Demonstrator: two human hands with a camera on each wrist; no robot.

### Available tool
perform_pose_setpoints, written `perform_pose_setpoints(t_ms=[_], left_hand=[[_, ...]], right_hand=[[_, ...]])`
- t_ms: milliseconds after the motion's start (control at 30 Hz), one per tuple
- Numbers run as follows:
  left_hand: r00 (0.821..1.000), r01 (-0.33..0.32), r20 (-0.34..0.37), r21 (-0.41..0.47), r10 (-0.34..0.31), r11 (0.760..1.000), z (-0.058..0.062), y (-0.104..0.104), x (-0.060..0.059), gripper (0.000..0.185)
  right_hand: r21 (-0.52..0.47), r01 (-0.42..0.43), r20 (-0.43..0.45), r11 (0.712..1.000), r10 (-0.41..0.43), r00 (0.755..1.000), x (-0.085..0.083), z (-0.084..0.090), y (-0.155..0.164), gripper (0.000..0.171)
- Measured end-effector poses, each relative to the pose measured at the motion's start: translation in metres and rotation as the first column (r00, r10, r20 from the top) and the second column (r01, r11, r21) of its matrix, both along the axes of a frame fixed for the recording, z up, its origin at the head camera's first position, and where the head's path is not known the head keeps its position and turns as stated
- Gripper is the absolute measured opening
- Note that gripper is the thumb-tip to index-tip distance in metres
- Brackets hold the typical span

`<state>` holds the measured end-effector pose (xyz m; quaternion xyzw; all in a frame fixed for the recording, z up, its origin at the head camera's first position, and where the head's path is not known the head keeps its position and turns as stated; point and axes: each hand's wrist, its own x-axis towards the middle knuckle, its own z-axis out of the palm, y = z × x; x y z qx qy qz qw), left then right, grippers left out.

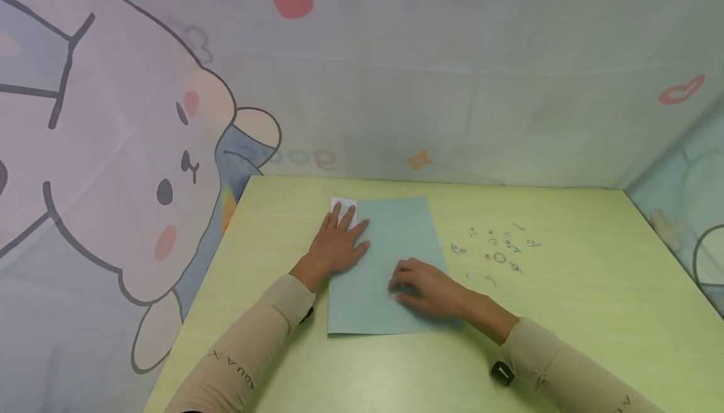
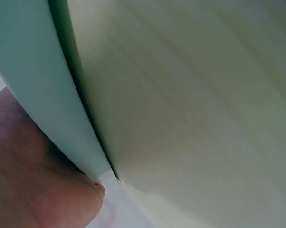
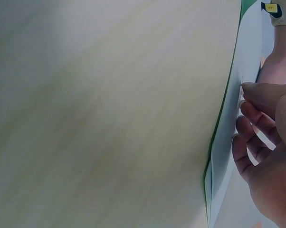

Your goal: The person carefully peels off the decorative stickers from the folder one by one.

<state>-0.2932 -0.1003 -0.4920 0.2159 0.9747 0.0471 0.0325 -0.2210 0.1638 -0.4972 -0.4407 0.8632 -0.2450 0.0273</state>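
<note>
A pale green sheet of paper [image 1: 379, 312] lies on the table, its edge showing more than one layer in the right wrist view. My left hand [image 1: 335, 246] rests on its upper left part with fingers spread. Those fingers lie over a small white paper [image 1: 352, 202] at the sheet's top left corner. Over the sheet's lower right half is my right hand [image 1: 430, 288], its fingers bent. Between thumb and fingertips it pinches a small pale piece [image 1: 392, 297], too small to make out clearly.
Several small dark and purple cut-out shapes [image 1: 499, 258], one of them a ring, lie scattered on the table right of the sheet. The yellow-green table [image 1: 594, 312] meets a printed cloth [image 1: 481, 86] at the back and sides.
</note>
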Motion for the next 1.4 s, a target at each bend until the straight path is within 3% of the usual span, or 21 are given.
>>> perform_pose_setpoints(t_ms=[567,900,1400], left_hand=[[1.000,0.001,-0.001,0.015,-0.001,1.000,0.003,0.001,0.001,0.060],[1.000,0.001,0.003,0.018,-0.002,1.000,0.001,0.000,0.001,0.061],[1.000,0.001,-0.008,0.017,0.000,1.000,0.000,0.000,0.001,0.061]], right_hand=[[-0.028,0.010,0.033,1.000,-0.010,0.999,0.001,-0.001,-0.003,0.011],[-0.072,0.066,0.194,0.995,-0.051,0.980,-0.001,-0.001,-0.003,0.012],[-0.039,0.078,0.275,0.996,-0.065,0.959,-0.010,0.002,-0.003,0.007]])
